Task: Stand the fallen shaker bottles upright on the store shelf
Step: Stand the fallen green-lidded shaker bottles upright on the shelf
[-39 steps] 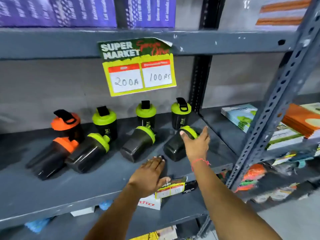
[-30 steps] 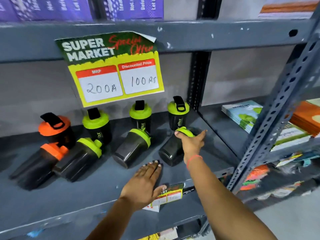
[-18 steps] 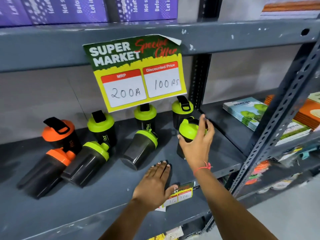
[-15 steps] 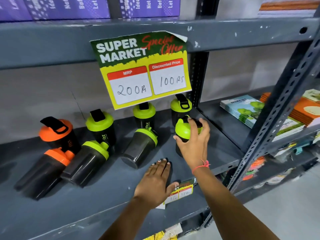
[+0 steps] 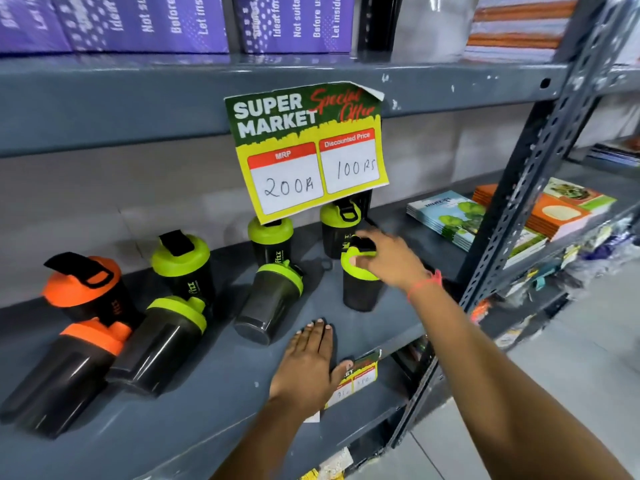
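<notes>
On the grey shelf (image 5: 214,424) a black shaker bottle with a green lid (image 5: 360,291) stands upright at the right. My right hand (image 5: 389,259) grips its lid from above. My left hand (image 5: 308,363) lies flat on the shelf's front edge, holding nothing. Three shakers lie on their sides: a green-lidded one (image 5: 268,306) beside my left hand, another green-lidded one (image 5: 162,344) further left, and an orange-lidded one (image 5: 65,372) at the far left. Behind them stand an orange-lidded shaker (image 5: 85,289) and three green-lidded ones (image 5: 183,265) (image 5: 272,242) (image 5: 337,226).
A yellow and green price sign (image 5: 308,150) hangs from the upper shelf over the back row. A perforated metal post (image 5: 519,195) rises at the right, with stacked books (image 5: 446,216) behind it. Purple boxes (image 5: 138,22) fill the upper shelf.
My right hand took the rightmost fallen green-lidded shaker by its lid, tipped it up and set it standing on the shelf. My left hand stayed flat on the shelf edge.
</notes>
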